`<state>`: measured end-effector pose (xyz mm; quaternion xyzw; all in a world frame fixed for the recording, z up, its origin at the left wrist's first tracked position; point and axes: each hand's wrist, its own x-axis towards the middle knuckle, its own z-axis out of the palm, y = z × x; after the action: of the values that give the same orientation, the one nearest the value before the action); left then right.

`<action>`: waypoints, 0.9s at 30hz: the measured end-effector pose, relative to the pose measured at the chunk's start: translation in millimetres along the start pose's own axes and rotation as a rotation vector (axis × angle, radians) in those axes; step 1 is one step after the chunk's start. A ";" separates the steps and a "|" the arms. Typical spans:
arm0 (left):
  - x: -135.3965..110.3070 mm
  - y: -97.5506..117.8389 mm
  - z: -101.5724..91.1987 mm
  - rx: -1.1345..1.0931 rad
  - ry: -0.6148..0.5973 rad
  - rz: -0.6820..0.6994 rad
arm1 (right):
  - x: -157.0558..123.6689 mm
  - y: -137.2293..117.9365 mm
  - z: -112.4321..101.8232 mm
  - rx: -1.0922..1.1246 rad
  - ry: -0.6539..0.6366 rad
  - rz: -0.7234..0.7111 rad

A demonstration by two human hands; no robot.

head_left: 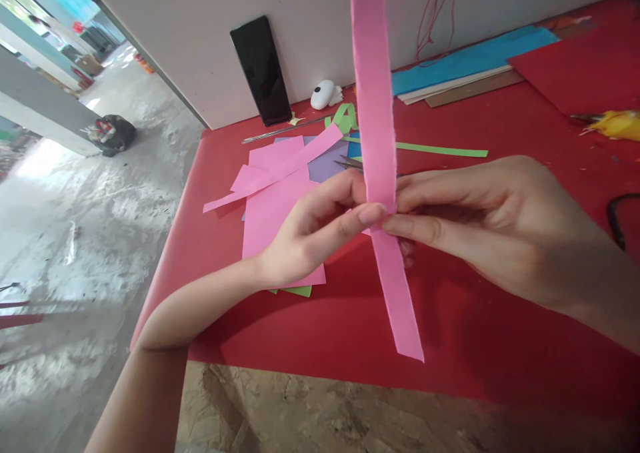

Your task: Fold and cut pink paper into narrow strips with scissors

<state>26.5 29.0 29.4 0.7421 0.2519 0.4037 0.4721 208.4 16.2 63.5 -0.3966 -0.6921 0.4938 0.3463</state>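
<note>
Red covers the surface (475,346) before me, backed by a pale panel (170,33); off to the left lies a grey floor (60,239), with a pillar (40,99) and one dark bag (117,134) at its foot. I hold one pink strip (377,106) upright above the surface, in front of the panel. Both hands pinch it: my left hand (310,229) at its left edge, my right hand (493,219) at its right, thumbs close together. My fingers hide whether it is a single length or two overlapped.

Behind my left hand lies one large pink sheet (280,233), with one long pink piece (285,169) aslant over it, a purple sheet (327,163) partly beneath and a green edge (300,291) showing below. Beyond are one green curl (345,116) and one straight green band (445,149). One phone (261,69) leans on the panel, next to one white figure (326,95). Farther right I see a blue sheet (480,59) atop a pile, a red sheet (585,66) and one yellow thing (620,125), too blurred to name. Red thread (430,19) hangs against the panel.
</note>
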 end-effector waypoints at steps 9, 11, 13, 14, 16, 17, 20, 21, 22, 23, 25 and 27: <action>-3.8 -4.4 -3.0 -0.020 0.018 -0.083 | 3.5 1.8 -1.1 0.067 -0.049 -0.008; -2.4 -3.4 -2.2 -0.049 0.017 -0.081 | 4.6 0.3 -2.6 0.056 -0.050 -0.026; -0.1 -1.5 -1.2 -0.109 -0.003 -0.100 | 5.2 -0.7 -4.8 0.041 -0.061 -0.032; 1.1 -0.5 -0.9 -0.145 -0.016 -0.109 | 5.5 -0.7 -6.0 0.036 -0.083 -0.031; 2.7 1.0 -0.6 -0.212 -0.038 -0.122 | 6.0 0.0 -7.9 0.033 -0.126 -0.031; 2.9 1.5 -0.7 -0.236 -0.047 -0.122 | 6.3 0.8 -8.6 0.032 -0.140 -0.032; 1.5 1.1 -1.3 -0.262 -0.081 -0.096 | 7.1 2.7 -10.2 0.033 -0.158 -0.023; 0.7 0.5 -1.5 -0.261 -0.086 -0.089 | 7.3 2.9 -10.5 0.032 -0.166 -0.020; 0.0 -0.3 -1.5 -0.264 -0.087 -0.080 | 7.5 2.8 -10.8 0.033 -0.182 -0.022; -0.6 -1.0 -1.5 -0.271 -0.084 -0.074 | 7.7 2.5 -10.9 0.036 -0.196 -0.028; -1.2 -2.0 -1.3 -0.290 -0.072 -0.068 | 8.2 1.7 -10.6 0.044 -0.224 -0.051; -1.2 -2.2 -1.0 -0.316 -0.080 -0.059 | 8.9 1.7 -9.7 0.054 -0.247 -0.083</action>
<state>25.0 29.5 27.2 0.6664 0.1878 0.3942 0.6043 213.2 28.4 65.3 -0.2945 -0.7317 0.5426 0.2890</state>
